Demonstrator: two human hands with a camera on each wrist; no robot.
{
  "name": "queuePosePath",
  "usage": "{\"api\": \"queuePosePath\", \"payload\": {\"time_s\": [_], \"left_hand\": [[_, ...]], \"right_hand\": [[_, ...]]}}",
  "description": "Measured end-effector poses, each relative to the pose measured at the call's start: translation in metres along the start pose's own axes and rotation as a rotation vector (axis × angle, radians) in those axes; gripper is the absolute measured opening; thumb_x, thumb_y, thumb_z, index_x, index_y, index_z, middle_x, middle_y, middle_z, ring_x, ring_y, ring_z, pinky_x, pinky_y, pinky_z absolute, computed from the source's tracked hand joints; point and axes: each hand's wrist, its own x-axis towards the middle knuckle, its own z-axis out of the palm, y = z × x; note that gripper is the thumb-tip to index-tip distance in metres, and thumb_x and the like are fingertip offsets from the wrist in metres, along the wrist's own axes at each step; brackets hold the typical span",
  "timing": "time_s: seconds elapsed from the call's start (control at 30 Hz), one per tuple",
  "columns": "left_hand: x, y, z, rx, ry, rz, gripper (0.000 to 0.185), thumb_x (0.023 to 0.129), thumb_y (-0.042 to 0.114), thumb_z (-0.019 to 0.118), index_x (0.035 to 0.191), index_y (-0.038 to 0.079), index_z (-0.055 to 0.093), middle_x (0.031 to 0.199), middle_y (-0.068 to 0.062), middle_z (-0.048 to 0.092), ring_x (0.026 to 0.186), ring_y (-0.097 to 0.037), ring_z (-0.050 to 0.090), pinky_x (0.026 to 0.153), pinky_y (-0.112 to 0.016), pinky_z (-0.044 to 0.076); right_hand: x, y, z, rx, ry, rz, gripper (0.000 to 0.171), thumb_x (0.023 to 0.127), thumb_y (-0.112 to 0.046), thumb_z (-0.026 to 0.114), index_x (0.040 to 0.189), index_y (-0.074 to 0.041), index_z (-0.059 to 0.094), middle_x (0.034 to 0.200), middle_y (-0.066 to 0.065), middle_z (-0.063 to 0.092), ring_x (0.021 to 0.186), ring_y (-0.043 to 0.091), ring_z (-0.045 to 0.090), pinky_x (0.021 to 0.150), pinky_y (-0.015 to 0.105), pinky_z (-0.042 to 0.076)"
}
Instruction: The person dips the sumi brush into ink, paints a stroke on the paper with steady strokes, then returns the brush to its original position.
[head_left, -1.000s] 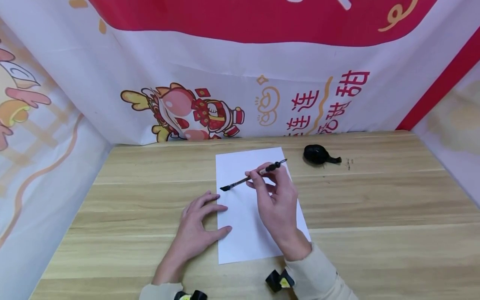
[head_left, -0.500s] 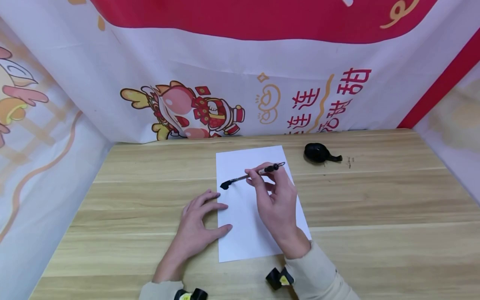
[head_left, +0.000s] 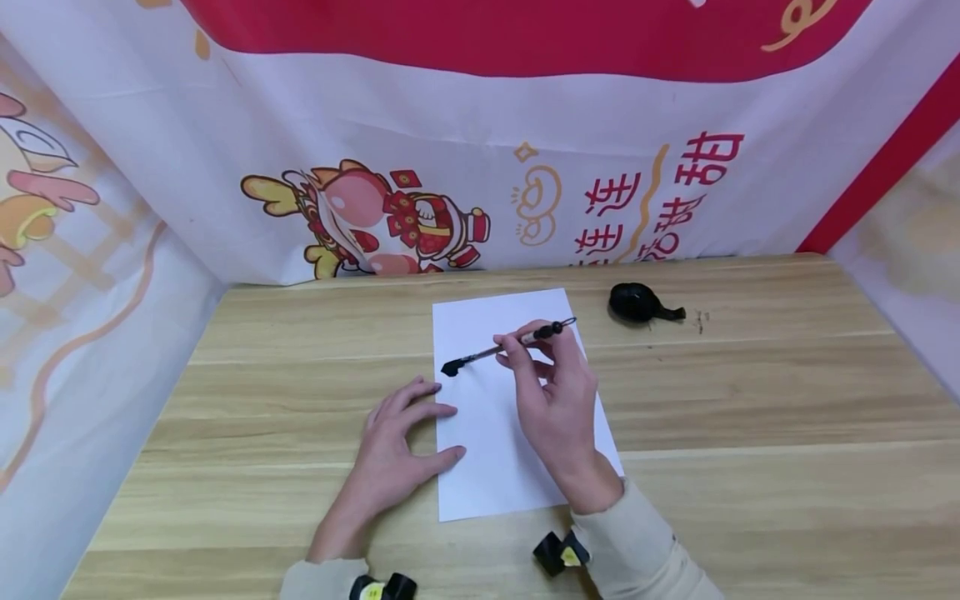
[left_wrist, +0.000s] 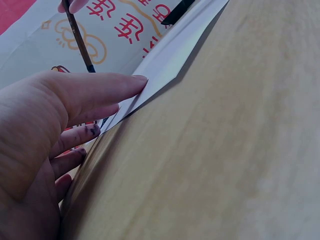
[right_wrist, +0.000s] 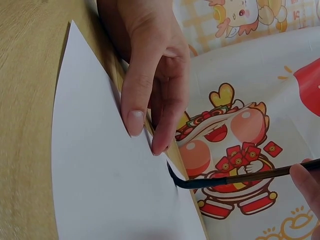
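A white sheet of paper (head_left: 517,400) lies on the wooden table (head_left: 750,417). My right hand (head_left: 551,392) pinches a black ink brush (head_left: 502,348), whose wet tip touches the paper's upper left part beside a small black mark. My left hand (head_left: 397,442) lies flat, fingers spread, pressing the paper's left edge. In the right wrist view the brush (right_wrist: 235,178) tip meets the paper (right_wrist: 110,185) just beyond the left hand (right_wrist: 150,75). The left wrist view shows the left hand (left_wrist: 55,130) on the paper (left_wrist: 165,65) edge, one fingertip ink-stained.
A black ink dish (head_left: 636,302) sits at the back right of the table, with small ink specks beside it. A printed banner (head_left: 480,167) walls in the back and both sides. Wrist cameras (head_left: 558,554) show at the bottom edge.
The brush tip came down and slightly away from me onto the paper, leaving a black mark. The left hand has stayed pressing the paper's edge.
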Motion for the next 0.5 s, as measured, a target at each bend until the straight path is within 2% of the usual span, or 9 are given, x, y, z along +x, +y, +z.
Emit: {"api": "queuePosePath", "payload": {"time_s": [0.23, 0.5], "left_hand": [[0.0001, -0.0003, -0.0001, -0.011, 0.001, 0.01, 0.044, 0.081, 0.033, 0.094, 0.122, 0.028, 0.08, 0.163, -0.001, 0.055, 0.161, -0.035, 0.034, 0.131, -0.067, 0.014], [0.0011, -0.001, -0.0002, -0.012, -0.003, 0.017, 0.042, 0.081, 0.035, 0.094, 0.12, 0.028, 0.08, 0.162, -0.001, 0.056, 0.161, -0.035, 0.035, 0.13, -0.068, 0.016]], "right_hand": [[-0.0007, 0.0001, 0.0017, -0.002, 0.029, -0.011, 0.02, 0.102, -0.001, 0.071, 0.114, 0.008, 0.059, 0.106, 0.02, 0.074, 0.095, 0.028, 0.081, 0.076, 0.024, 0.066], [-0.0015, -0.0032, 0.0022, -0.036, 0.045, -0.002, 0.019, 0.101, -0.003, 0.072, 0.113, 0.006, 0.059, 0.105, 0.017, 0.075, 0.093, 0.027, 0.081, 0.074, 0.022, 0.066]]}}
